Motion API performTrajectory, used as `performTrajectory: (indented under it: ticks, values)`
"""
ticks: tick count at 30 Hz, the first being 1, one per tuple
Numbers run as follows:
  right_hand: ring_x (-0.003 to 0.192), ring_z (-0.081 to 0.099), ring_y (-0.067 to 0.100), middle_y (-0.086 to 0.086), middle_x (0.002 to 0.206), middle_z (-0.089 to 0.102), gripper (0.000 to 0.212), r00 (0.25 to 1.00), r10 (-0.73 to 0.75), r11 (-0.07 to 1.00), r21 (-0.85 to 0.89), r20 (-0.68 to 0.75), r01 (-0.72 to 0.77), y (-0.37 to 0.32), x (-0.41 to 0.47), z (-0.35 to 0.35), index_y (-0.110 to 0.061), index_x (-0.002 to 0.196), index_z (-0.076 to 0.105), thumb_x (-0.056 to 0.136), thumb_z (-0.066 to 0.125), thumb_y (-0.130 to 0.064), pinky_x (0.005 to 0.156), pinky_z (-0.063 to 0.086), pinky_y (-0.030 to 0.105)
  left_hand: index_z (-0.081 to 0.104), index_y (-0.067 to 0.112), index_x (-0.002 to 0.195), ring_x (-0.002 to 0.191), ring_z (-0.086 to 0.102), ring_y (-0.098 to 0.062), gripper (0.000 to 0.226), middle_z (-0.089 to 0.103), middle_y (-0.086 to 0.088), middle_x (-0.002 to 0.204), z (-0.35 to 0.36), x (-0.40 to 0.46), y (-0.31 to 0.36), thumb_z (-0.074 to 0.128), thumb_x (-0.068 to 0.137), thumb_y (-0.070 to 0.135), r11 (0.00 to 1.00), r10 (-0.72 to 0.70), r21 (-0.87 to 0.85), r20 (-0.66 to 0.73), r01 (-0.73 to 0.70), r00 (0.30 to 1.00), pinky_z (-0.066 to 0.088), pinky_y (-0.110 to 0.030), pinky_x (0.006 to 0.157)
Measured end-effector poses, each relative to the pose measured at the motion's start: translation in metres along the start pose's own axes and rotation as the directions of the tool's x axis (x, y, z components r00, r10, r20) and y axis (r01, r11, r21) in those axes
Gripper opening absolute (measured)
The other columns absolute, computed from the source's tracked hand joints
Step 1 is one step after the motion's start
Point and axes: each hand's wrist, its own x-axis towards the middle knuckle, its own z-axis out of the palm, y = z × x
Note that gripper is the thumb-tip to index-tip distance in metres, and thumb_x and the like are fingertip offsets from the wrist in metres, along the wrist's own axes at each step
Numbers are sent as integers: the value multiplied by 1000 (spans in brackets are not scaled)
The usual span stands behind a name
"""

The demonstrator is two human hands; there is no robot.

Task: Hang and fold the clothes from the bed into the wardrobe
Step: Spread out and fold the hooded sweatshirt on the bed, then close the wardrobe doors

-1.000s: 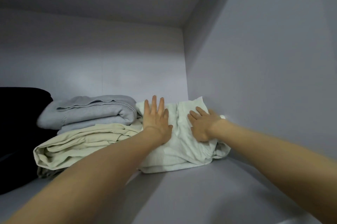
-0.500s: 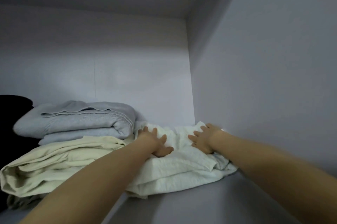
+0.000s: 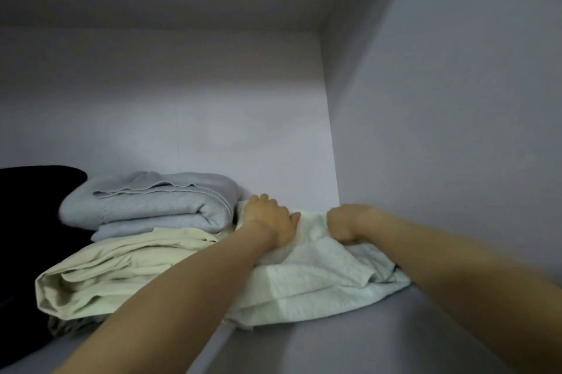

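1. Your left hand (image 3: pixel 269 223) rests on top of the folded white garment (image 3: pixel 316 279), fingers curled over its back edge and thumb pointing right; whether it actually pinches cloth you cannot tell from here
2. Your right hand (image 3: pixel 345 221) is balled into a fist on the same garment's far right part, and it looks bunched into the fabric, though the fingertips are hidden
3. The white garment lies on the wardrobe shelf (image 3: pixel 365 343), in the right rear corner, its right edge close to the side wall (image 3: pixel 456 160) and its left side touching the neighbouring pile
4. To finish this placing well, press down and push back evenly with both hands so the fold stays square; a harder shove on one side would likely skew it or rumple the loose flap at the front right
5. Keep your left knuckles from nudging the grey knitted jumper (image 3: pixel 152 203), which sits just beside them on top of a folded cream garment (image 3: pixel 127 276)
6. That cream piece bulges at its front edge, so I'd judge the stack soft and easy to tip if bumped
7. A dark garment (image 3: pixel 33 221) fills the far left of the shelf
8. The shelf is smooth and pale, with bare board in front of the white garment, and a plain back panel (image 3: pixel 182 115) and ceiling close the compartment
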Motion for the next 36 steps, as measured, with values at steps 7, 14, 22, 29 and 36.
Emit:
performTrajectory:
  ticks: [7, 14, 22, 29, 36]
  values:
    - [146, 3, 30, -3, 160, -4, 56, 988, -69, 997, 49, 141, 63, 7, 32, 34, -41, 148, -7, 97, 11, -57, 117, 3, 50, 1, 24, 153, 145, -6, -36, 62, -10, -12, 159, 29, 21, -26, 15, 99, 51, 968, -75, -209, 284, 138, 956, 0, -46, 116]
    - [145, 11, 27, -1, 160, 5, 53, 993, -44, 997, 74, 112, 36, 4, 7, 28, -40, 149, 0, 98, 6, -55, 116, 2, 48, 8, 19, 152, 144, 1, -39, 66, 3, -23, 157, 21, 2, -19, 17, 98, 54, 983, -96, -138, 166, 119, 981, 3, -48, 116]
    - [146, 2, 31, -6, 159, 5, 50, 998, -19, 997, 75, 66, 14, -27, -59, 25, -50, 145, 2, 95, 4, -59, 111, -8, 59, 4, 36, 150, 146, -6, -34, 56, -2, 0, 160, -3, -60, 15, 8, 97, 53, 981, 5, -192, 211, 37, 977, -9, -62, 111]
    - [145, -11, 31, -5, 159, -8, 56, 991, 7, 1000, 24, 130, -11, -13, -69, 41, -56, 140, -12, 88, 2, -71, 111, -15, 54, 2, 49, 146, 142, -2, -44, 62, 3, -4, 160, 27, -97, 3, 1, 87, 68, 999, 28, -22, 62, -26, 998, -7, -62, 110]
    - [146, -4, 32, 0, 159, -8, 59, 996, 17, 1000, -17, 93, -15, -23, -96, 35, -45, 144, -14, 92, 4, -64, 114, -8, 52, -6, 43, 148, 144, -18, -34, 60, -13, 1, 159, 2, -119, 6, 7, 93, 64, 996, 33, -83, 199, -17, 979, -16, -60, 110]
